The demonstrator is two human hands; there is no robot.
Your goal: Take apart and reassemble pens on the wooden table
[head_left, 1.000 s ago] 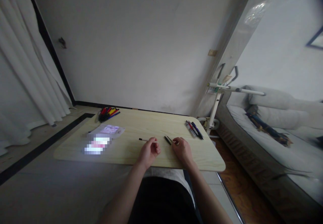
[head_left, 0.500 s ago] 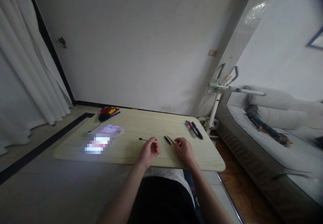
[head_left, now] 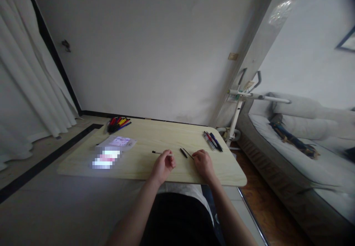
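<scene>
My left hand (head_left: 164, 166) is closed around a slim pen barrel (head_left: 157, 152); its black end sticks out to the left and a pale end shows by the fingertips. Beside it on the right, my right hand (head_left: 203, 163) pinches the near end of a thin dark rod (head_left: 188, 153) that looks like a pen refill, low over the table. A short black pen part (head_left: 183, 153), perhaps a cap or grip, lies on the tabletop between the hands, just left of the rod. My right fingertips partly hide the rod's near end.
On the pale wooden table (head_left: 155, 131), several pens (head_left: 213, 141) lie at the right and a pile of coloured pens (head_left: 118, 124) at the far left. A plastic packet (head_left: 120, 142) and a blurred bright phone-like screen (head_left: 107, 159) lie left. Exercise equipment (head_left: 235, 116) and a sofa (head_left: 277, 146) stand right.
My right hand's fingers have come closer together on the thin rod, and more of the rod shows. My left hand stays nearly still with the barrel. The view has shifted slightly.
</scene>
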